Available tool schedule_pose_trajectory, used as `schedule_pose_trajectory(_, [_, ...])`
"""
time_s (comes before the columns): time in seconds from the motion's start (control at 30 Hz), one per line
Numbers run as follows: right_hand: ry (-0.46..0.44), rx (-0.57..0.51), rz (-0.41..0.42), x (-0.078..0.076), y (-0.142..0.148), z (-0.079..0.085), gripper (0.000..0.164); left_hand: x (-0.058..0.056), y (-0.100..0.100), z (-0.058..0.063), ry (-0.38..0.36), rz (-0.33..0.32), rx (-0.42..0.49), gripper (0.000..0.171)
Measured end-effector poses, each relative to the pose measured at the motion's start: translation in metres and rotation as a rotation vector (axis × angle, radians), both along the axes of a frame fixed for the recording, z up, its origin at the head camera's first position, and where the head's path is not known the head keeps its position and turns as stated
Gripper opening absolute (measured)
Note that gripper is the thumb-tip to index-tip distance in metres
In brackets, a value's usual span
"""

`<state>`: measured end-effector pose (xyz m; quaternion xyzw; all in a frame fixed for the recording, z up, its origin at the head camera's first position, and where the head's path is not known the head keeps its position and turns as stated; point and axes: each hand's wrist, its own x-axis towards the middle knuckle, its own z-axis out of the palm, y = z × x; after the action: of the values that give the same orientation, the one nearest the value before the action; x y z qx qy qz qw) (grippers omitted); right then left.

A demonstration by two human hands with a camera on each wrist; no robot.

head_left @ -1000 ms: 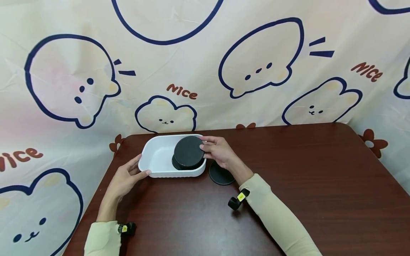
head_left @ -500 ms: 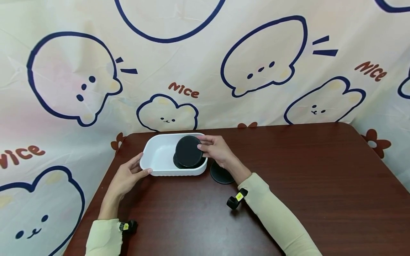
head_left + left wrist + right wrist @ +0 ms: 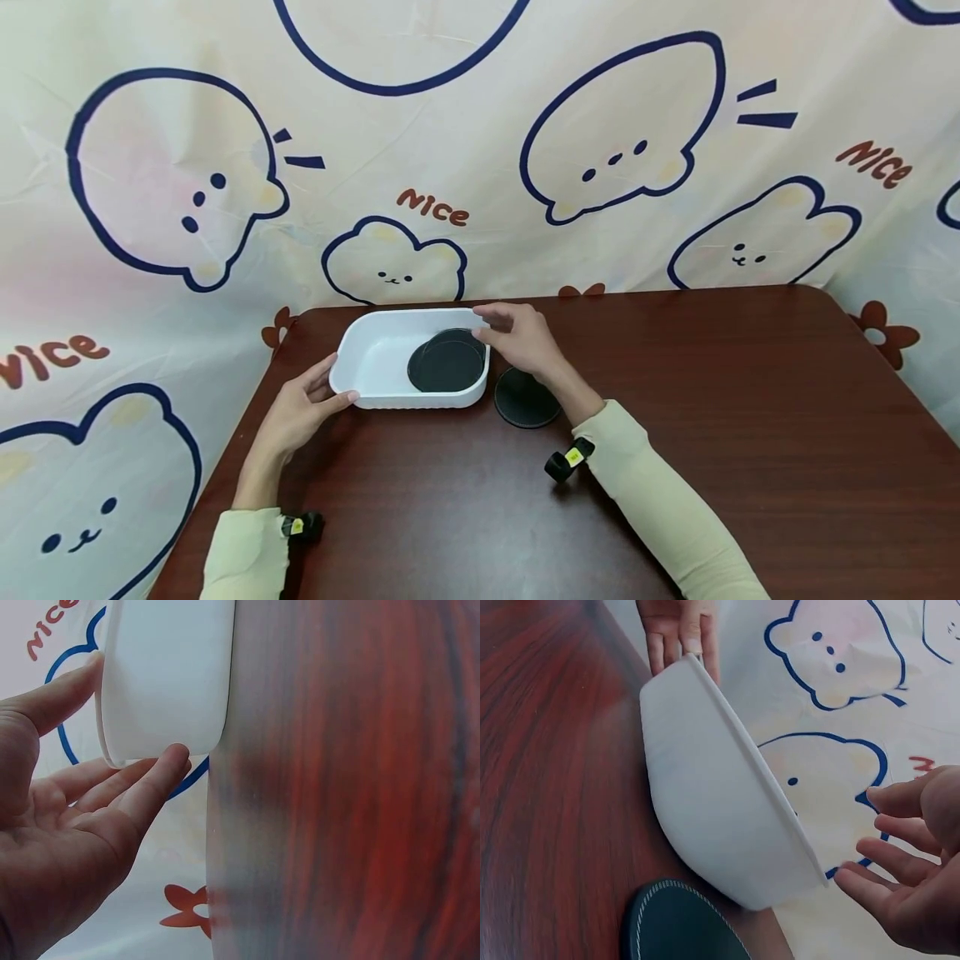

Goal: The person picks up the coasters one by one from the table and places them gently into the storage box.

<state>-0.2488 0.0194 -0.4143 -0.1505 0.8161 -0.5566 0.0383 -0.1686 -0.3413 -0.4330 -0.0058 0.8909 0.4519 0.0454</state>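
A white rectangular tray with rounded corners stands at the back left of the table. My left hand holds its left end, thumb on the near rim and fingertips against the end wall, as the left wrist view of the tray shows. Round black coasters lie overlapping in the tray's right part. Over the right rim, my right hand has thumb and fingers apart with nothing between them; the right wrist view shows its fingertips right by the rim. Another coaster with a stitched edge lies on the table beside the tray.
The dark brown wooden table stretches to the right and toward me. Behind it hangs a pale cloth with cartoon drawings, close to the table's back edge. Each sleeve carries a small black wrist camera.
The coaster that my right hand was pinching now lies flat in the tray, and the fingers have let go and drawn slightly right. The left hand keeps its hold.
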Motion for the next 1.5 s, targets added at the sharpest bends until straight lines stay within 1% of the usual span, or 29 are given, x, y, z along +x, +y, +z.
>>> schedule_pose_trajectory(0.17, [-0.087,-0.063,0.029,-0.004,0.017,-0.006,0.040,-0.002,0.000,-0.001,-0.009,0.000,-0.001,0.091])
schedule_pose_trajectory(0.37, [-0.208,-0.151,0.074,-0.007,0.033,-0.008,0.046,-0.002,-0.001,-0.003,-0.011,0.003,-0.010,0.091])
schedule_pose_trajectory(0.57, [-0.281,-0.219,0.112,-0.009,0.049,-0.012,0.048,0.000,0.000,-0.001,-0.004,0.005,-0.006,0.091])
schedule_pose_trajectory(0.67, [-0.306,-0.232,0.122,-0.009,0.057,-0.014,0.050,0.000,0.000,-0.001,-0.001,0.007,-0.015,0.091])
schedule_pose_trajectory(0.93, [-0.347,-0.209,0.153,-0.005,0.081,-0.019,0.053,0.001,-0.001,-0.002,-0.003,0.016,-0.020,0.091])
schedule_pose_trajectory(1.1, [-0.344,-0.163,0.165,0.002,0.095,-0.020,0.055,0.001,-0.002,-0.002,-0.002,0.014,-0.025,0.092])
schedule_pose_trajectory(1.2, [-0.322,-0.117,0.173,0.006,0.102,-0.021,0.056,0.001,-0.002,-0.002,0.000,0.012,-0.026,0.092])
schedule_pose_trajectory(1.27, [-0.288,-0.073,0.189,0.009,0.106,-0.022,0.057,0.001,-0.002,-0.002,0.001,0.012,-0.029,0.092])
schedule_pose_trajectory(1.4, [-0.181,0.048,0.226,0.014,0.113,-0.025,0.057,0.000,-0.002,-0.002,0.001,0.011,-0.028,0.091])
schedule_pose_trajectory(1.5, [-0.121,0.133,0.252,0.016,0.118,-0.028,0.058,0.000,-0.002,-0.002,0.000,0.010,-0.027,0.091])
